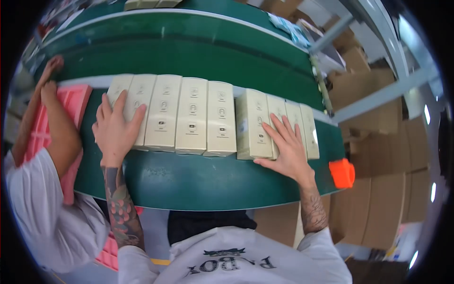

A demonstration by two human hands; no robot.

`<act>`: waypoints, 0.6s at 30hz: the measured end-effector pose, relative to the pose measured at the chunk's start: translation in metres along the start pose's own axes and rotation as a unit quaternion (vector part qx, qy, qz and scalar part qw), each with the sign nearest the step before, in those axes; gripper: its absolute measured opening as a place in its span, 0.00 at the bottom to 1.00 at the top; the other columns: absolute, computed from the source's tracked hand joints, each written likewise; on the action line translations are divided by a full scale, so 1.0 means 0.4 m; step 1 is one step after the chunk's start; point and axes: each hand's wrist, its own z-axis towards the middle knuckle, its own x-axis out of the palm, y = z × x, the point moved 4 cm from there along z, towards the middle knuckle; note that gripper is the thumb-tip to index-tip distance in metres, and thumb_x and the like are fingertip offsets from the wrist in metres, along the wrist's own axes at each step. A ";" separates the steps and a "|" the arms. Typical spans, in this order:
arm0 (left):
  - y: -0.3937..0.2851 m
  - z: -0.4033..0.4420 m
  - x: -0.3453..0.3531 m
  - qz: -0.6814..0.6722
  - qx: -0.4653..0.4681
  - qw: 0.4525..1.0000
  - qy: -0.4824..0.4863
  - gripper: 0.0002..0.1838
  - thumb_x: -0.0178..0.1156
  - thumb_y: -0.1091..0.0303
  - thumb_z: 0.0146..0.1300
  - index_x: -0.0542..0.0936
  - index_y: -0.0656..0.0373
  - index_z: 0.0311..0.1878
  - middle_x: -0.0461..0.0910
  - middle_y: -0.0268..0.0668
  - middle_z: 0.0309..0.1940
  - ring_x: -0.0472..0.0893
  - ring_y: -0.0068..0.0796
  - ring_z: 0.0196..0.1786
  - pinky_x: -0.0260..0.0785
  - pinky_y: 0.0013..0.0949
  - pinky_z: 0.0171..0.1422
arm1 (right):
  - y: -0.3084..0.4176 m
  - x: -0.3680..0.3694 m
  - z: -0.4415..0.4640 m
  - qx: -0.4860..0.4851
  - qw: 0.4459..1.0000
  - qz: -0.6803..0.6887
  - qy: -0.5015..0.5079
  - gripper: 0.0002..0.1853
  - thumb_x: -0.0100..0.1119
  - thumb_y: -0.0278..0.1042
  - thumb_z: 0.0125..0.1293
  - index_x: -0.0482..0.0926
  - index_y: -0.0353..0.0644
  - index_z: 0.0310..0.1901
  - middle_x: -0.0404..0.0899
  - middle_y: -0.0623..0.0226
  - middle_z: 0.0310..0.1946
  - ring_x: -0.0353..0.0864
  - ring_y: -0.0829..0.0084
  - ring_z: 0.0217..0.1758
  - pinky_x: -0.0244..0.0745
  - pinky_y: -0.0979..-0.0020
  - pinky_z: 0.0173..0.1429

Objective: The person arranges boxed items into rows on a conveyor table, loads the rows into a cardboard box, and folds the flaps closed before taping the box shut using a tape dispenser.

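Note:
Several cream cartons (163,113) stand side by side in a row on the green table (189,182), small icons printed on their upward faces. A gap splits the row into a left and a right group. Across the leftmost cartons lies my left hand (117,128), fingers spread. My right hand (289,150) rests on the right group of cartons (254,123), its fingers also spread and the thumb near the front edge. Neither hand is wrapped around a carton. Parts of the cartons under both hands are hidden.
A co-worker's arm (62,123) is at the left, over a pink tray (78,102). An orange object (342,173) sits at the table's right edge. Behind the row runs a green belt surface (189,47). Brown cardboard boxes (373,97) and a metal frame stand at the right.

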 end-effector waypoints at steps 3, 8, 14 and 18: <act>-0.006 -0.001 0.000 0.005 0.023 0.999 -0.047 0.35 0.57 0.38 0.58 0.74 0.48 0.65 0.62 0.54 0.69 0.64 0.50 0.69 0.60 0.55 0.64 | 0.014 -0.015 0.008 0.013 1.000 -0.008 0.022 0.49 0.73 0.64 0.44 0.69 0.48 0.67 0.53 0.54 0.75 0.45 0.41 0.78 0.33 0.34 0.74; -0.001 -0.002 -0.004 -0.010 0.019 0.999 -0.049 0.35 0.59 0.39 0.57 0.74 0.49 0.64 0.64 0.53 0.67 0.66 0.51 0.67 0.62 0.58 0.60 | 0.251 -0.044 0.140 -0.105 0.992 0.042 -0.050 0.49 0.71 0.66 0.47 0.68 0.45 0.67 0.53 0.49 0.73 0.45 0.37 0.76 0.36 0.30 0.72; 0.005 0.006 -0.001 -0.023 0.010 0.999 -0.027 0.33 0.59 0.40 0.58 0.75 0.47 0.64 0.62 0.56 0.68 0.65 0.54 0.66 0.62 0.60 0.59 | 0.493 0.068 0.278 -0.201 0.975 0.081 -0.055 0.54 0.69 0.64 0.50 0.56 0.47 0.73 0.51 0.51 0.74 0.44 0.34 0.76 0.39 0.26 0.69; 0.005 0.013 -0.013 -0.049 0.043 0.998 0.021 0.28 0.58 0.45 0.61 0.75 0.44 0.63 0.66 0.56 0.63 0.71 0.59 0.60 0.69 0.62 0.55 | 0.468 0.108 0.287 -0.185 0.977 0.052 -0.091 0.49 0.69 0.59 0.51 0.59 0.44 0.71 0.58 0.55 0.72 0.50 0.41 0.76 0.41 0.28 0.70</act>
